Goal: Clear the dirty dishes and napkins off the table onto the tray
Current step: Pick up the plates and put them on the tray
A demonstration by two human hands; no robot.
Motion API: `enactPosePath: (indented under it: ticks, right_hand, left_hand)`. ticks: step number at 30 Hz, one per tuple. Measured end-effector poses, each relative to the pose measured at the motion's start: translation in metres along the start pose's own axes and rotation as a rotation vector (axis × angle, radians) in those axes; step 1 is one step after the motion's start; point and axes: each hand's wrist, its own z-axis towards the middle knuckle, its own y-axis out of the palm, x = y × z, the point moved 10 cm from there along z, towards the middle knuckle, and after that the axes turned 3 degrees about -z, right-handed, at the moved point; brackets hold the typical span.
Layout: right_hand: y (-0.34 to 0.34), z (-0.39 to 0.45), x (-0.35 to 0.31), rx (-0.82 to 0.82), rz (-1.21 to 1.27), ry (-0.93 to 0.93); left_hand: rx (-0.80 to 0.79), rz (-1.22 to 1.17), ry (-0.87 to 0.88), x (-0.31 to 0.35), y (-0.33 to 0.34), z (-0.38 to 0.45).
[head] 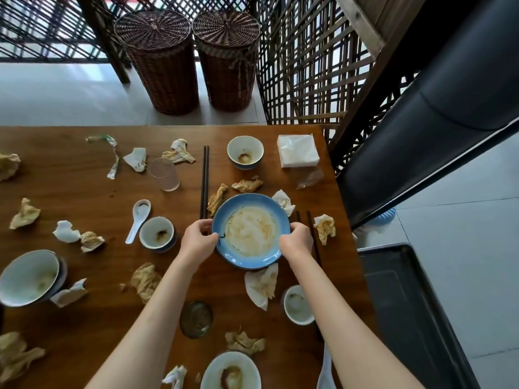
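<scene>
Single head-worn view, steeply downward, close over the table point(84, 186).

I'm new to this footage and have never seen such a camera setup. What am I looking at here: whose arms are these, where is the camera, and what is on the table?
There is no machine: a person wears a wide-angle camera on the head, looking down at their own arms. The left hand and right hand grip opposite edges of a dirty blue plate. Around it on the wooden table lie crumpled napkins, small stained bowls, a white spoon, dark chopsticks, a clear glass and a stack of clean napkins. The dark tray waits beside the table on the right, nothing on it that shows. Two wicker baskets stand on the floor beyond.
</scene>
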Motion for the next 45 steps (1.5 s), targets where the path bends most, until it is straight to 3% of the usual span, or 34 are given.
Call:
enactPosePath:
  ticks: [10,17,25,38,45]
  right_hand:
    - [0.01,0.0,0.005,-0.092,0.224,0.024]
    - [-0.01,-0.009,-0.006,-0.073,0.286,-0.042]
    - [-0.073,-0.03,-0.013,-0.067,0.327,-0.163]
    - [-0.22,-0.05,0.071,-0.087,0.203,-0.327]
    - [-0.272,-0.052,0.146,-0.084,0.275,-0.243]
  left_hand:
    - [-0.13,-0.262,-0.159,-0.012,0.007,-0.002]
    - [-0.141,-0.304,-0.073,0.012,-0.001,-0.019]
    - [-0.039,-0.322,0.071,0.063,-0.002,-0.078]
    - [0.033,-0.481,0.142,0.077,0.114,-0.237]
    - [-0.036,-0.397,0.078,0.074,0.181,-0.278]
